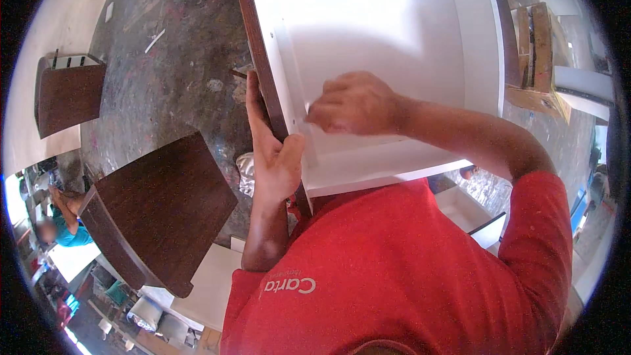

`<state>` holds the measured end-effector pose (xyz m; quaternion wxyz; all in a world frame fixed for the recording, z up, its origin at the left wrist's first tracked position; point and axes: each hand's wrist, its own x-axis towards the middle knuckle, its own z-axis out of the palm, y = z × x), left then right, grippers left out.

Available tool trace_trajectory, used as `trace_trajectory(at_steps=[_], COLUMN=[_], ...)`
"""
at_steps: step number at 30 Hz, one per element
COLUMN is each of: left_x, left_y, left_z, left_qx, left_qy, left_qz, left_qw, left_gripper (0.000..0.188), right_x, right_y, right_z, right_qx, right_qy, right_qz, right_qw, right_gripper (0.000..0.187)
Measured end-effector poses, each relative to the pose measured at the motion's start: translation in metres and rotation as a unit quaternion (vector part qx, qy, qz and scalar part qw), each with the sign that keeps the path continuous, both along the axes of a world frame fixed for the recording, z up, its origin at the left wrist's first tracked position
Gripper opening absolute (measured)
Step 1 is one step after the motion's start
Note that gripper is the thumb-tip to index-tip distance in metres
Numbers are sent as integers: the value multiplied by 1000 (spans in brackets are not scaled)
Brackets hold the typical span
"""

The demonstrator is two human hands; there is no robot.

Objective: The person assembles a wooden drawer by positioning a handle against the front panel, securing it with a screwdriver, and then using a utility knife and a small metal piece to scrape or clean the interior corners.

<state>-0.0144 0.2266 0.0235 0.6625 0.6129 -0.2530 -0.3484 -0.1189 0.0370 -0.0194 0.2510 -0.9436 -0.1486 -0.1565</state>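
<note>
White laminate, dark brown edging: an open cabinet box [368, 33] fills the upper middle of my head view, its hollow facing up at me, standing on a stained, grey-brown floor [177, 72].

Left hand [273, 148]: I see it laid along the box's dark left side wall, fingers stretched up the outer brown face, thumb hooked over the rim onto the white inside. Half open, clamping the wall between thumb and fingers. The forearm runs straight down toward the red shirt [394, 269].

Right hand [355, 102]: curled loosely, fingertips bunched and pressed to a narrow white strip [299, 102] fixed inside the box beside the left wall. Whether the fingers pinch anything small, I cannot tell (the knuckles hide it). The arm reaches in from the right, elbow bent, crossing the box's near edge.

Box contents: only white panels and that strip show inside.

Surroundings: a dark brown board [161, 207] lies lower left on the floor; a second small brown cabinet [69, 92] stands far left; a raw wooden block [536, 59] sits at the right. Another person [62, 227] in teal crouches at the left rim.
</note>
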Motion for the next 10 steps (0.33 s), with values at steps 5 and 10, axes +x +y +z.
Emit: trace_trajectory(at_steps=[5,10], left_x=[-2,-1], left_y=[-4,-5], left_z=[6,5], left_qx=[0,-10], left_qy=[22,22], left_qz=[-1,4], left_qw=[1000,1000], left_gripper=[103,101], right_x=[-6,9], right_y=[8,-11], right_z=[3,5], right_qx=[60,22], right_qy=[-1,16], right_qz=[53,-15], right_qw=[997,1000], right_gripper=[21,25])
